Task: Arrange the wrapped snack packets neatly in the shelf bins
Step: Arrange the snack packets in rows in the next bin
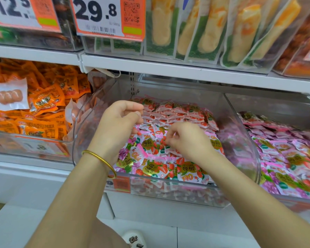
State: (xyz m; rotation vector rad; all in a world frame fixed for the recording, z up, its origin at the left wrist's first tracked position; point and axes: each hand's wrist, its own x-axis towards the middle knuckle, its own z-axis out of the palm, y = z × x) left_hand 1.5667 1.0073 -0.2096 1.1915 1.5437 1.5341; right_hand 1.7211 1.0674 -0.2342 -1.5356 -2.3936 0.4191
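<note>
Through the head camera I look down at a clear shelf bin (255, 140) in the middle of a white shelf (168, 68), and both arms reach into it over its front edge. The snack packets (150, 165) lie inside this bin: the ones near the front are a loose heap, white and pink with strawberry and flower prints, and at the back a tidy row of packets (177, 113) stands on edge, packed side by side. The right hand (184, 140) is low over the heap, its fingers bent, and its grip is closed in a pinch on one strawberry packet (164, 143) in the middle of the bin. The left hand (118, 120) hovers a bit higher, near the left end of the tidy row; its fingers are curled, thumb close to forefinger, but I cannot tell if this grip holds anything. A gold bangle (98, 160) sits on the left wrist. An orange label (121, 184) is stuck on the front wall of the bin. The neighbour bin on the right (284, 149) holds more pink packets of the same kind, and the bin on the left holds orange packets (43, 104). On the shelf above stand long yellow snack packs (213, 29), beside a price tag (100, 15) reading 29.8.
</note>
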